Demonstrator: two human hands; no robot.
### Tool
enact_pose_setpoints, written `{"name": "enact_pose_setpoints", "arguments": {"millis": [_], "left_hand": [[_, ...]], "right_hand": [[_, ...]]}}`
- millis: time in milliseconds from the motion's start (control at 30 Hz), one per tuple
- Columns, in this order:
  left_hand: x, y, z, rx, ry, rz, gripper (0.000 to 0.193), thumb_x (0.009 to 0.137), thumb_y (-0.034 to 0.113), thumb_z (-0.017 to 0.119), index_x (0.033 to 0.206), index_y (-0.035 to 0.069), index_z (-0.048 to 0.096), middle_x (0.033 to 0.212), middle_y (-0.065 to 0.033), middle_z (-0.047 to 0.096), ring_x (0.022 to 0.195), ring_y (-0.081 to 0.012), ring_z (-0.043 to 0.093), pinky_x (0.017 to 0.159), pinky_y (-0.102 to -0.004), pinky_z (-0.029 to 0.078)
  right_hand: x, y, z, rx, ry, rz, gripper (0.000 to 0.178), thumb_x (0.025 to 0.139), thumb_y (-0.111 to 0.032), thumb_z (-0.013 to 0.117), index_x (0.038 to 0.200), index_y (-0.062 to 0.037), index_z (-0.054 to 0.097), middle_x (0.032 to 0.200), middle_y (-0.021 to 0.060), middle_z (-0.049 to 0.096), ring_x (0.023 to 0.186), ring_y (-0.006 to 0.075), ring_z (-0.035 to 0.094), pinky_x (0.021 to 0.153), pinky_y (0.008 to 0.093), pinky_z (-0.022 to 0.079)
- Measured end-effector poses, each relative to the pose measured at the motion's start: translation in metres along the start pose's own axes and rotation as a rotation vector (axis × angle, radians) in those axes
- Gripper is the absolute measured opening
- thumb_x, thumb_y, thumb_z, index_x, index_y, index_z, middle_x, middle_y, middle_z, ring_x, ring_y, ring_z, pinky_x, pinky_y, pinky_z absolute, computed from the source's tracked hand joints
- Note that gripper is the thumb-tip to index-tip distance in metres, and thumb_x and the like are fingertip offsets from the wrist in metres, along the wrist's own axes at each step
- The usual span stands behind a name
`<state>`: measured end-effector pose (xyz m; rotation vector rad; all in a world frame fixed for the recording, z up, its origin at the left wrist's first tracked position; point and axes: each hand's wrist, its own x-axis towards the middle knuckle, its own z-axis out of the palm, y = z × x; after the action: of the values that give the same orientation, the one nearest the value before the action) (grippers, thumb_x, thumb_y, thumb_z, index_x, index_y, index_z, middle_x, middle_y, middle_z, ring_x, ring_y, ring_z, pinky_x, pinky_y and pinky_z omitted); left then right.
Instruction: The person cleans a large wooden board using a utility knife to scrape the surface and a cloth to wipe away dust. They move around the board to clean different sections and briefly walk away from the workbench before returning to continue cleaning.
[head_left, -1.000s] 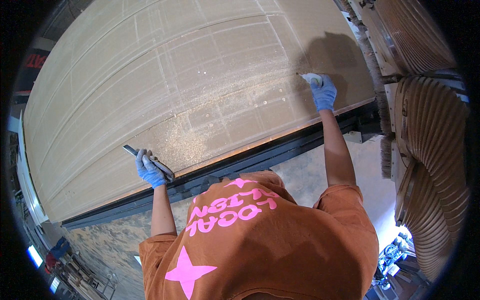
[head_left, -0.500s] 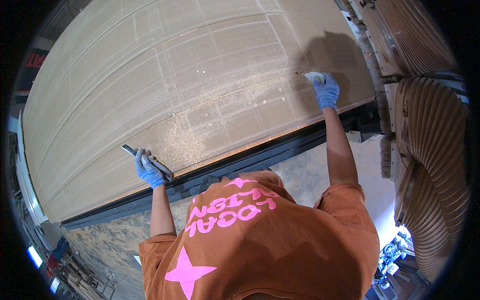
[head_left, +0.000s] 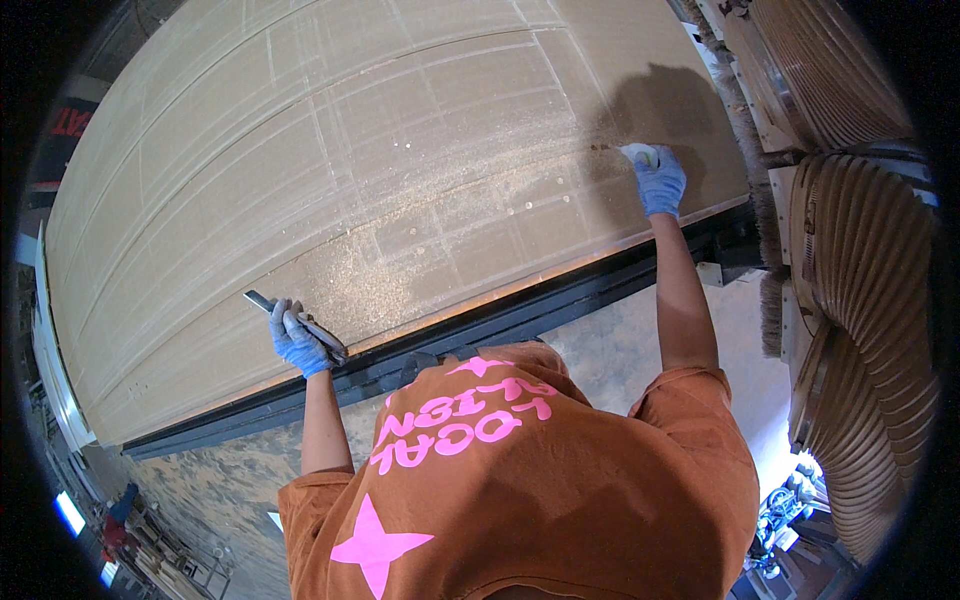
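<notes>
My left hand (head_left: pixel 298 340), in a blue and grey glove, rests near the front edge of the large tan board (head_left: pixel 450 90). Its fingers are wrapped around a flat metal-tipped tool (head_left: pixel 260 301), whose tip points to the far left; a dark part shows on the other side of the hand. Over at the right side of the board, my right hand (head_left: pixel 661 187), gloved in blue, grips a small white piece (head_left: pixel 636 152) against the surface. The glove partly hides this piece, so its kind is unclear. My right hand casts no separate clear outline inside the broad shadow there.
Loose sawdust (head_left: pixel 365 275) lies across the board's near middle, with several pale round chips beside it. A black rail (head_left: pixel 480 322) runs along the front edge. Brushes (head_left: pixel 771 310) and large ribbed brown hoses (head_left: pixel 865 250) stand at the right.
My right hand has slid slightly to the right with the white piece. My left hand and its tool have stayed almost in place.
</notes>
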<state>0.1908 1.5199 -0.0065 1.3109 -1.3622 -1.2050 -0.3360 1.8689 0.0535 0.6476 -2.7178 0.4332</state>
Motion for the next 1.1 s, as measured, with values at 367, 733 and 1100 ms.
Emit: {"name": "enact_pose_setpoints", "arguments": {"millis": [367, 733, 1100], "left_hand": [[-0.001, 0.004, 0.002, -0.005, 0.008, 0.008, 0.022, 0.092, 0.011, 0.048, 0.108, 0.003, 0.06, 0.109, -0.0108, 0.061, 0.085, -0.0188, 0.062, 0.065, -0.0264, 0.049], [-0.001, 0.003, 0.001, 0.0, -0.002, -0.003, 0.024, 0.093, 0.012, 0.047, 0.111, 0.001, 0.058, 0.109, -0.0118, 0.06, 0.087, -0.0214, 0.064, 0.066, -0.0266, 0.05], [-0.001, 0.004, 0.001, 0.008, -0.003, 0.002, 0.024, 0.093, 0.012, 0.047, 0.111, 0.001, 0.058, 0.109, -0.0115, 0.06, 0.086, -0.0205, 0.063, 0.067, -0.0279, 0.05]], "right_hand": [[0.004, 0.004, 0.004, -0.003, -0.007, -0.028, 0.028, 0.076, -0.031, 0.069, 0.091, -0.0081, 0.063, 0.088, 0.0136, 0.064, 0.081, 0.0317, 0.061, 0.073, 0.0394, 0.048], [0.004, -0.003, 0.001, 0.066, -0.012, -0.027, 0.029, 0.073, -0.032, 0.069, 0.087, -0.0077, 0.062, 0.088, 0.0162, 0.063, 0.081, 0.0355, 0.061, 0.073, 0.0427, 0.049], [0.008, -0.001, -0.007, 0.031, -0.016, 0.003, 0.028, 0.074, -0.031, 0.067, 0.089, -0.0085, 0.064, 0.089, 0.0152, 0.064, 0.084, 0.0339, 0.061, 0.075, 0.0425, 0.048]]}}
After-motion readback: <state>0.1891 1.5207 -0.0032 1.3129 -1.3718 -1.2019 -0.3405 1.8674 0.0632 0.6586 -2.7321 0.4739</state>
